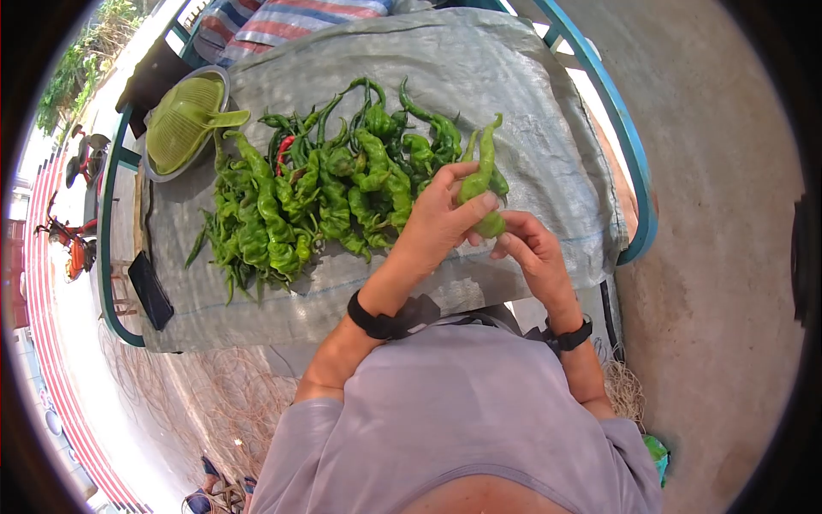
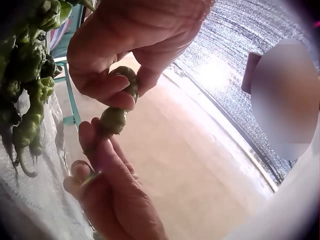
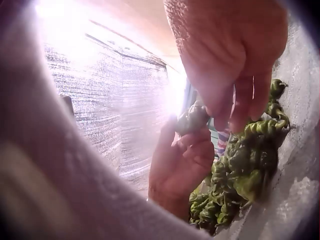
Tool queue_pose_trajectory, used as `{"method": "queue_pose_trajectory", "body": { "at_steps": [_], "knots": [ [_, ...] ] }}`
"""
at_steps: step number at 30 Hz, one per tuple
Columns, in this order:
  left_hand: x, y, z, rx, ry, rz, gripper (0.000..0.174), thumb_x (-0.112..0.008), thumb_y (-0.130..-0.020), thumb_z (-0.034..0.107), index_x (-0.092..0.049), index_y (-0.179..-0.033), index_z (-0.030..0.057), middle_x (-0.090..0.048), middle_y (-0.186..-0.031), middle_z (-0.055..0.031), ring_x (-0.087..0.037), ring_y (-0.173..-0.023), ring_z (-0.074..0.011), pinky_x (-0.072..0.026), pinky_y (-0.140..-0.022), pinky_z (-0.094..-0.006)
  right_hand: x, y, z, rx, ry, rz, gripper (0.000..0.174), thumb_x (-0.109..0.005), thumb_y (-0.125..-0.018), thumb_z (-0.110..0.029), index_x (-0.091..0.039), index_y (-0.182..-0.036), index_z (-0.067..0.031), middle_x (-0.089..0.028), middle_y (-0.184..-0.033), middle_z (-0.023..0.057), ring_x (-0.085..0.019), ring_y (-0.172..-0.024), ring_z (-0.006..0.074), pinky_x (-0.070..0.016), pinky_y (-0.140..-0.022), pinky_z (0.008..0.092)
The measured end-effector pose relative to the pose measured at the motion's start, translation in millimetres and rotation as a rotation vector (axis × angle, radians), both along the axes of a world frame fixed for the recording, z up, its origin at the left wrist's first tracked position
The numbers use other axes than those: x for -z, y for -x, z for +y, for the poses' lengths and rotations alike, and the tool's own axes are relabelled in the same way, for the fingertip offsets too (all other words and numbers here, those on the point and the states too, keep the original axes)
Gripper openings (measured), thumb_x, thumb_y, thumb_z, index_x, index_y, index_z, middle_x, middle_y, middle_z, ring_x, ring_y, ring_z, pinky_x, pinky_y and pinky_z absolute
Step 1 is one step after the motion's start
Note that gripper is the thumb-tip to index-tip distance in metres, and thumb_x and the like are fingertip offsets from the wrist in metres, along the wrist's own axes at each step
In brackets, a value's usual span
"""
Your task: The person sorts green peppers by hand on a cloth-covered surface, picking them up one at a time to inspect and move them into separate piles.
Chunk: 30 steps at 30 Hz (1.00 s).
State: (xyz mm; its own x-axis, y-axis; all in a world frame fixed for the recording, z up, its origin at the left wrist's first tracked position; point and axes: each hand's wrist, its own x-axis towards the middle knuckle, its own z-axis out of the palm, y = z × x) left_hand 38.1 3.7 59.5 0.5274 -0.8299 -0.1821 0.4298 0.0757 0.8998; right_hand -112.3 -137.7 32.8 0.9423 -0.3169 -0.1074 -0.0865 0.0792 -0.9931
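Observation:
A long, wrinkled light-green pepper is held up over the front of the cloth-covered table. My left hand grips it around the middle, with the thumb across it. At its lower end, my right hand pinches the rounded part between thumb and fingertips. From the left wrist view, the pepper spans the two hands, its upper part partly covered by left fingers. Just beyond the hands lies a broad pile of green peppers, with a red pepper among them.
A yellow-green strainer sits in a metal bowl at the far left. A dark phone lies on the grey woven sheet near the left edge. Blue-green rails flank the surface. Striped fabric is at the back.

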Motion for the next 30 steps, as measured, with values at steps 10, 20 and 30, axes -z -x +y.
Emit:
{"method": "queue_pose_trajectory", "body": {
  "at_steps": [10,20,30],
  "knots": [
    [-6.1,8.4,9.1,-0.067,0.103,-0.077,0.066,-0.066,-0.098,0.022,-0.034,-0.151,-0.0005,-0.063,-0.117,-0.0095,-0.064,-0.078,-0.0131,-0.0486,-0.062,-0.0239,11.5,-9.5,3.2,0.186,0.339,-0.139,0.022,-0.06,-0.101,-0.009,-0.058,-0.121,-0.0004,-0.068,-0.096,0.0094,-0.061,-0.065,0.0093,-0.052,-0.059,0.0226],
    [-7.7,8.4,35.3,-0.42,-0.105,-0.31,0.031,-0.058,-0.099,0.014,-0.058,-0.127,0.0023,-0.067,-0.112,-0.0083,-0.063,-0.085,-0.0111,-0.0478,-0.073,-0.0247,30.9,-13.7,-39.1,0.319,-0.426,0.105,0.024,-0.059,-0.102,-0.024,-0.052,-0.114,-0.0046,-0.072,-0.106,0.0119,-0.062,-0.059,0.0092,-0.0522,-0.054,0.0227],
    [16.6,24.7,52.6,-0.354,-0.283,-0.525,0.03,-0.06,-0.098,0.015,-0.06,-0.124,0.0023,-0.067,-0.107,-0.0069,-0.061,-0.082,-0.0102,-0.0472,-0.072,-0.0253,46.0,-18.6,-48.5,-0.093,-0.707,0.44,0.031,-0.054,-0.103,-0.036,-0.061,-0.087,-0.0102,-0.072,-0.076,0.007,-0.058,-0.044,0.0107,-0.0489,-0.043,0.0241]
  ]
}}
